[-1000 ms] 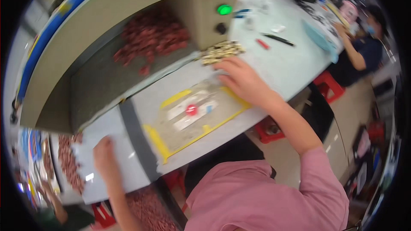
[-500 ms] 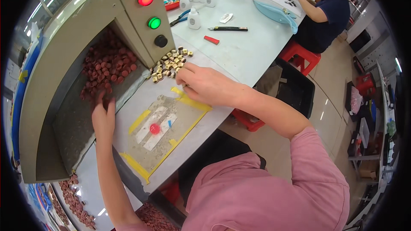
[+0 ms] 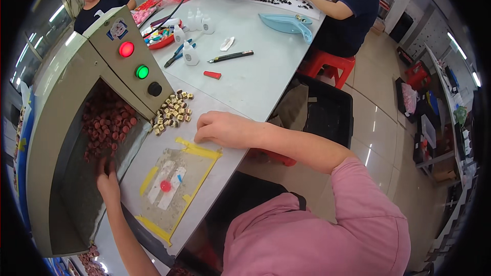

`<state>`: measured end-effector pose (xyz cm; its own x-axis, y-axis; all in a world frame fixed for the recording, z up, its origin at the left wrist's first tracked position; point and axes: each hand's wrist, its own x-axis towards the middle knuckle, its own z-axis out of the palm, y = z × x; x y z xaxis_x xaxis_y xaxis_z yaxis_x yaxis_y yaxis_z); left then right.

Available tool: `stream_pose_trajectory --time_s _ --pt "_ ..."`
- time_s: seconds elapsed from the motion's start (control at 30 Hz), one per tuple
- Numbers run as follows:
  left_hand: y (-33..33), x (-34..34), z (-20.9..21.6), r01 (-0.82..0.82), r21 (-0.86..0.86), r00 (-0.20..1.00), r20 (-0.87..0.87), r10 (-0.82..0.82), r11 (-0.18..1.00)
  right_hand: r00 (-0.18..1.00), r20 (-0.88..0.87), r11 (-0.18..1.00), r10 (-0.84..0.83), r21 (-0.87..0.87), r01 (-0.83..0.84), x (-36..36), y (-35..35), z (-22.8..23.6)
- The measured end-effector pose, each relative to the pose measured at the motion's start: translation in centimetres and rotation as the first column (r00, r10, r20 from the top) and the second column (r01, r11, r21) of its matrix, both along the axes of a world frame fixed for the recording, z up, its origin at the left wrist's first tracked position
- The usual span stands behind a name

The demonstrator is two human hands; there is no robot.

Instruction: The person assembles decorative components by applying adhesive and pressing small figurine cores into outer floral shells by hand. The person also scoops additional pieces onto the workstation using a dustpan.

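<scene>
I'm probably picking among the red discs (image 3: 113,123): left hand (image 3: 108,183) half-curled, right hand (image 3: 222,129) bent inward, any hold hidden. Next wants a light pinch.

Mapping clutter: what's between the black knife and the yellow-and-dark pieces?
Head view: one small red object lies between knife and pieces.

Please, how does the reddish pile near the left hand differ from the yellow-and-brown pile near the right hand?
The reddish pile is larger; the yellow-and-brown pile is smaller. The reddish pile has round pieces; the yellow-and-brown pile has blocky, two-coloured ones. The reddish pile lies inside the machine; the yellow-and-brown pile lies outside it. Both are loose heaps of small pieces.
</scene>
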<state>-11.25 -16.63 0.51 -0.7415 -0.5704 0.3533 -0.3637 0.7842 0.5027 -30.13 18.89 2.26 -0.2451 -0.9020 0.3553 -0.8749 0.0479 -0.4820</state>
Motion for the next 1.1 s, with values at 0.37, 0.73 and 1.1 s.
stream_pose_trajectory --time_s 0.37,0.73,1.1 --pt "-0.2 5.4 1.0 -0.13 -0.056 0.99 -0.069 0.126 0.99 0.977 -0.213 0.983 -0.012 0.177 0.05 0.4 -2.1 1.2" --pt "13.9 11.7 2.4 0.246 0.893 0.862 -0.379 0.336 0.376 0.974 0.21 0.987 0.089 0.115 -0.115 8.7 -7.8 3.5" --pt "16.4 11.6 -0.2 0.547 0.826 0.725 -0.548 0.418 0.136 0.927 -0.186 0.944 0.326 0.116 -0.309 10.5 -11.9 0.5"
